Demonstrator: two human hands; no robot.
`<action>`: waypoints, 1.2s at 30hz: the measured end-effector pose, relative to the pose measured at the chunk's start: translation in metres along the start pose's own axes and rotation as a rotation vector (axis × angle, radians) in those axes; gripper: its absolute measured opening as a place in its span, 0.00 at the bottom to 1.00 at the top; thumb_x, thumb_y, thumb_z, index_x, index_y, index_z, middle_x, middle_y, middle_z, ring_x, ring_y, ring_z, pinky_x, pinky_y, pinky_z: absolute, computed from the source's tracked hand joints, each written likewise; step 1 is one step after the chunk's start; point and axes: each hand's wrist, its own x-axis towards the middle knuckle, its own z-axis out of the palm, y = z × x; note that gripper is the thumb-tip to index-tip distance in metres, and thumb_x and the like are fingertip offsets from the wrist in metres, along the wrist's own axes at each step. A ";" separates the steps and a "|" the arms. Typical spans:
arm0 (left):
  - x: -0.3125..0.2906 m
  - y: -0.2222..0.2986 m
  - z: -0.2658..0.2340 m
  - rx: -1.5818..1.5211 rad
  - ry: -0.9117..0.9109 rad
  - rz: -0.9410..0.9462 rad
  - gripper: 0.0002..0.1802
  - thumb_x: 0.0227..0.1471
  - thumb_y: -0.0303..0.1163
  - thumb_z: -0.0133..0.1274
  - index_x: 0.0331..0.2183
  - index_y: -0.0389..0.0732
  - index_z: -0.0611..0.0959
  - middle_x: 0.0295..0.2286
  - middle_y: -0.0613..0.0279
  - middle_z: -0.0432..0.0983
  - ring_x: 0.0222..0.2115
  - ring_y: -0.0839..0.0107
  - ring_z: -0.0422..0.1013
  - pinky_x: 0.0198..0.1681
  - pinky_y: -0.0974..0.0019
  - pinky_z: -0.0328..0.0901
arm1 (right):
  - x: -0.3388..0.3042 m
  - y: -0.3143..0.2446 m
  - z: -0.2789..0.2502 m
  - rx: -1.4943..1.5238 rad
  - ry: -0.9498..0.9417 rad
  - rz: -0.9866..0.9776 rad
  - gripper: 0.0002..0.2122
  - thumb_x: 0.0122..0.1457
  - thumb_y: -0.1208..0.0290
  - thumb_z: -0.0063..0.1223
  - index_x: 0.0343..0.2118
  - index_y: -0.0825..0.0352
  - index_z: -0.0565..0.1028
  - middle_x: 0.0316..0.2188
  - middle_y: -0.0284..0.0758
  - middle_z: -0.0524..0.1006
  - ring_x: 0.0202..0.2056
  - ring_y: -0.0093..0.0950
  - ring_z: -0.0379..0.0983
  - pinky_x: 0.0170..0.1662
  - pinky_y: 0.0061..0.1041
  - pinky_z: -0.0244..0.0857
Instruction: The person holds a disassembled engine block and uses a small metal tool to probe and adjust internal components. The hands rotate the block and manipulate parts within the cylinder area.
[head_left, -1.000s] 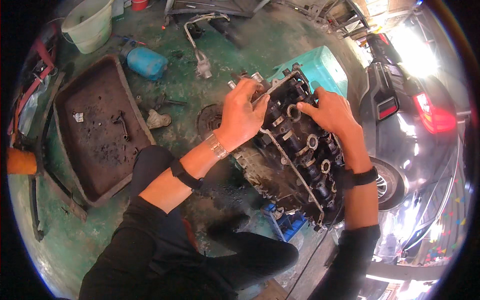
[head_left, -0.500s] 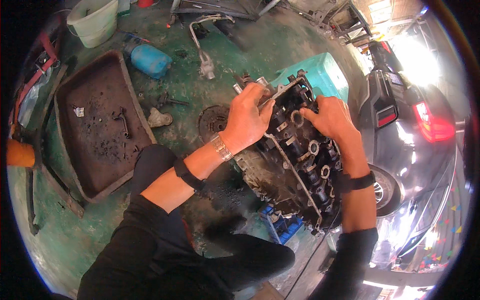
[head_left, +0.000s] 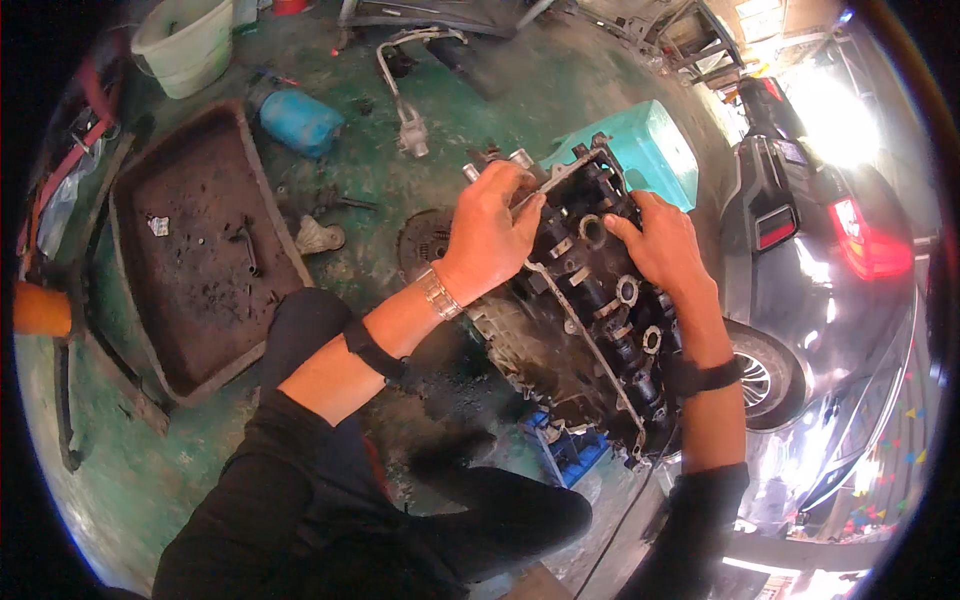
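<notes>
An oily car engine (head_left: pixel 572 350) stands in front of me, its top uncovered, with dark shafts and pale round rings (head_left: pixel 592 232) in a row along it. My left hand (head_left: pixel 497 225) is closed over the left rim at its far end, thumb toward the open top; the fingertips are partly hidden behind the edge. On the opposite rim my right hand (head_left: pixel 668 245) is closed too, its thumb reaching inward beside the farthest ring. Its other fingers go out of sight beyond the side.
Left lies a large dirty tray (head_left: pixel 128 225) with small parts. Beyond are a blue canister (head_left: pixel 302 124), a whitish bucket (head_left: pixel 185 50) and a metal pipe (head_left: pixel 412 125). A teal container (head_left: pixel 655 150) stands behind the engine, a blue crate (head_left: pixel 575 455) near it, a dark car (head_left: pixel 800 340) at right.
My right hand and forearm have shifted slightly, the thumb staying near the same ring. The left hand keeps its place on the rim.
</notes>
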 end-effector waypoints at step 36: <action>0.047 0.052 0.046 0.553 -0.682 0.292 0.13 0.44 0.29 0.63 0.34 0.33 0.84 0.30 0.50 0.79 0.33 0.53 0.76 0.39 0.57 0.69 | -0.296 0.068 0.087 0.203 0.730 0.440 0.30 0.51 0.69 0.64 0.56 0.75 0.66 0.58 0.50 0.66 0.58 0.51 0.62 0.61 0.46 0.55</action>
